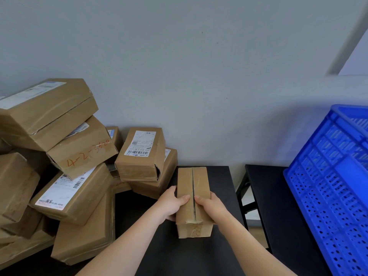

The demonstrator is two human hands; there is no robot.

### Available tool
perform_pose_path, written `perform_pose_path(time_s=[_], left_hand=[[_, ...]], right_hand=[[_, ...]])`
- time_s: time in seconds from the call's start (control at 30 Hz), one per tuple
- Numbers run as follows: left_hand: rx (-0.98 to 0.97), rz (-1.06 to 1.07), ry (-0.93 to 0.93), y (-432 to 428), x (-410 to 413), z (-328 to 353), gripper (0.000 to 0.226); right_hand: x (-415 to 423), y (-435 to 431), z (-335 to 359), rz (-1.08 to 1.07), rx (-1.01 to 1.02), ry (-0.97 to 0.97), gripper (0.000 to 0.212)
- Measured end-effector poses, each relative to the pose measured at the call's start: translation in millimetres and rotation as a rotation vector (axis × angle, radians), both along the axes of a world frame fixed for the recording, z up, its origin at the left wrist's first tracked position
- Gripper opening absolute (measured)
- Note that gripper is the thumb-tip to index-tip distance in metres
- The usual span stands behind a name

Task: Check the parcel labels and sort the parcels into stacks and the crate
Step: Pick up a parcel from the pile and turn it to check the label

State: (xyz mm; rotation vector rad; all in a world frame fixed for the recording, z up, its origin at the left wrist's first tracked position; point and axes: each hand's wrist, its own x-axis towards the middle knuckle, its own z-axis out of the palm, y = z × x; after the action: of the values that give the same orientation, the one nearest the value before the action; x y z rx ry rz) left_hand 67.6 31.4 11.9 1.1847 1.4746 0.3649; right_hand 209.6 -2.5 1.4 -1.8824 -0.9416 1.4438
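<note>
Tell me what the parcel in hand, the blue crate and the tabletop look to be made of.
The parcel: brown cardboard, matte, with glossy clear tape wrinkling along its centre seam. The blue crate: moulded plastic, slightly glossy, judging by its perforated, ribbed walls. The tabletop: matte black, smooth; probably painted or laminated board, hard to tell.

orange handwriting on the side of a tilted parcel [83, 154] in the left pile read "4-2-35" plus two more digits that were hard to make out. a white label [140, 143] on the middle parcel [137, 168] lay upside down and showed "010-010-l30-121" by a barcode, its finer print too small to read. a second label [65, 191] low on the left carried "淘宝" at its near edge, and the near parcel [194, 230] bore a faint, unreadable orange scrawl on its end.
</note>
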Motion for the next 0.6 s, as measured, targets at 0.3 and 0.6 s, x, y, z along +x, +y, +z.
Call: perform_pose_path(time_s=[0.3,0.6], left_hand=[[-0.044,-0.006,0.014,2.8,0.9,-2.5,0.064],[-0.051,-0.003,0.012,1.5,1.1,-3.3,0.064]], right_hand=[[1.4,0.3,0.2,0.017,0.002,-0.019,0.059],[3.6,-1.9,0.6,0.021,0.002,0.016,0.057]])
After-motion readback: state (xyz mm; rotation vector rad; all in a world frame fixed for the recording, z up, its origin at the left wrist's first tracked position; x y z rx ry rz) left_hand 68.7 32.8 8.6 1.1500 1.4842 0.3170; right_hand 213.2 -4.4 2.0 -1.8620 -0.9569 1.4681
